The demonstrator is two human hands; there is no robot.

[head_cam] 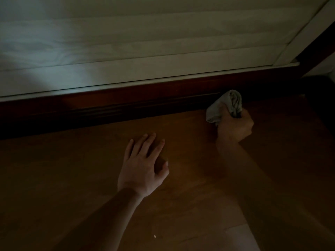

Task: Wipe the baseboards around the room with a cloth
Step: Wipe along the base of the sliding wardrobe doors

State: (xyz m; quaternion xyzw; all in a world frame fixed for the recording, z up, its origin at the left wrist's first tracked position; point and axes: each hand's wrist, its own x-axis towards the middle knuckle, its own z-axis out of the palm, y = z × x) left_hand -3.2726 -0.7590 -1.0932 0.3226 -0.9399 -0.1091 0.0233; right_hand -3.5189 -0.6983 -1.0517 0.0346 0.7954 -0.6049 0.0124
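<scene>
The room is dim. A dark reddish-brown wooden baseboard [126, 104] runs across the view from lower left to upper right, below a white panelled wall. My right hand [234, 128] grips a bunched grey cloth [225, 105], and the cloth's upper end lies against the baseboard's lower part near its right end. My left hand [145, 163] rests flat on the wooden floor, fingers straight and spread, a short way in front of the baseboard and to the left of the cloth.
Brown wooden floor [81, 178] fills the lower half. The white slatted wall [145, 42] rises above the baseboard. A dark wooden upright [315, 51] meets the baseboard at the right corner. A tiny white speck [155, 236] lies on the floor near me.
</scene>
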